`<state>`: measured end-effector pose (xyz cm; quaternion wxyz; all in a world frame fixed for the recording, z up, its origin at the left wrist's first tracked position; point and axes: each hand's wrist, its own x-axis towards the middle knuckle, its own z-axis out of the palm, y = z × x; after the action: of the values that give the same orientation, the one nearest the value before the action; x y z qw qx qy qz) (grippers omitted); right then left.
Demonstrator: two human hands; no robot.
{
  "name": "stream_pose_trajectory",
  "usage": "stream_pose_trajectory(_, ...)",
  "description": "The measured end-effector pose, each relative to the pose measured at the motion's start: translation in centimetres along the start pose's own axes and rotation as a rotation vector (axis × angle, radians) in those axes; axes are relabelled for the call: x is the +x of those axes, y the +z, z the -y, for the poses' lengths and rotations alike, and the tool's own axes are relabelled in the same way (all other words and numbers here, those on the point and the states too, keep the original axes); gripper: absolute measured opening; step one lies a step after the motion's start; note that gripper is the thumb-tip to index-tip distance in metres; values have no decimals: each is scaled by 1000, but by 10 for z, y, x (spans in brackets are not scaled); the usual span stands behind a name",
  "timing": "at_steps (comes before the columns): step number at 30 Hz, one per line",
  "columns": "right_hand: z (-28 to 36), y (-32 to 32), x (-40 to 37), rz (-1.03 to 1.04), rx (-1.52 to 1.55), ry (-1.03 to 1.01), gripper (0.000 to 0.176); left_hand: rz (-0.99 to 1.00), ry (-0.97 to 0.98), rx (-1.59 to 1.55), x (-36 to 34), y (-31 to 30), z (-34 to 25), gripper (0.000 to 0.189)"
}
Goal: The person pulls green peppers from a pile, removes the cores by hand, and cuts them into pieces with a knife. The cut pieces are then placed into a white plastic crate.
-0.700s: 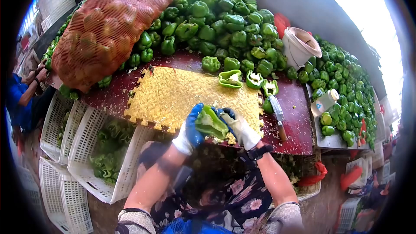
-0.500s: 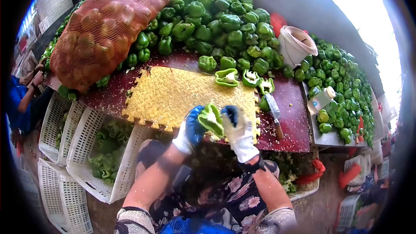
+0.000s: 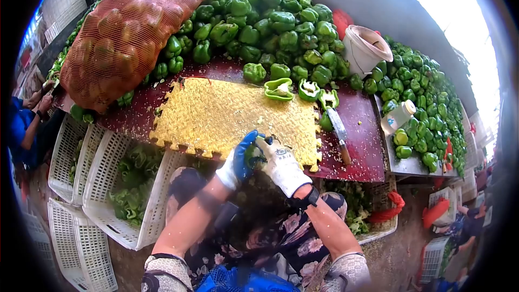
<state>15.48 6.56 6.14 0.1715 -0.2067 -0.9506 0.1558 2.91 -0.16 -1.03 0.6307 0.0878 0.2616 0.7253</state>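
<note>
Green pepper (image 3: 252, 156): gripped between both my hands, at the near edge of the yellow mat (image 3: 227, 113).
Left hand (image 3: 237, 163): curled round the pepper.
Right hand (image 3: 281, 166): clenched over the pepper's top.
White crates (image 3: 108, 184): near left, holding cut peppers.
Mesh sack (image 3: 119, 38): far left, full.

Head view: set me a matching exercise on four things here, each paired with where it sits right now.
Things:
1. bulging red mesh sack
2. steel-bladed knife
3. white plastic bucket
4. cut green pepper piece

Places:
A. between the gloved left hand and right hand
B. on the dark red tabletop, right of the yellow foam mat
C. tipped over among the heaped green peppers
D. on top of those peppers, far left

Pairs: 1-D, 2-B, 3-C, 4-A
</note>
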Motion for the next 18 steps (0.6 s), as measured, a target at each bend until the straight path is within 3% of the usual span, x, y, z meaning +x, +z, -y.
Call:
stream_pose_trajectory(2, 1, -5, -4, 49, -28, 61, 43, 10, -15, 7, -8, 11, -2, 33)
stream_pose_trajectory(4, 16, -23, -3, 192, -62, 201, 37, 83, 264, 441, -12, 12, 2, 30)
stream_pose_trajectory(5, 18, -24, -2, 192, -62, 202, 37, 84, 262, 441, -14, 12, 5, 30)
stream_pose_trajectory(7, 20, -24, -1, 221, 48, 326, 32, 85, 693, 791, -16, 13, 9, 27)
stream_pose_trajectory(8, 16, -16, -5, 221, 48, 327, 32, 86, 692, 791, -14, 13, 6, 27)
stream_pose_trajectory(10, 18, -6, -10, -47, 170, 391, 31, 48, 159, 176, -6, 7, -1, 23)
stream_pose_trajectory(12, 17, -7, -11, -9, 197, 395, 37, 15, 197, 167, -4, 6, 1, 23)
stream_pose_trajectory(14, 17, -8, -8, -52, 10, 368, 53, -13, 233, 162, -2, 7, 2, 22)
stream_pose_trajectory(16, 13, -5, -10, -49, 59, 336, 50, -146, 402, 286, -6, 17, 0, 23)
stream_pose_trajectory(18, 2, 7, -10, -46, 105, 308, 48, -185, 395, 280, -8, 24, 2, 25)
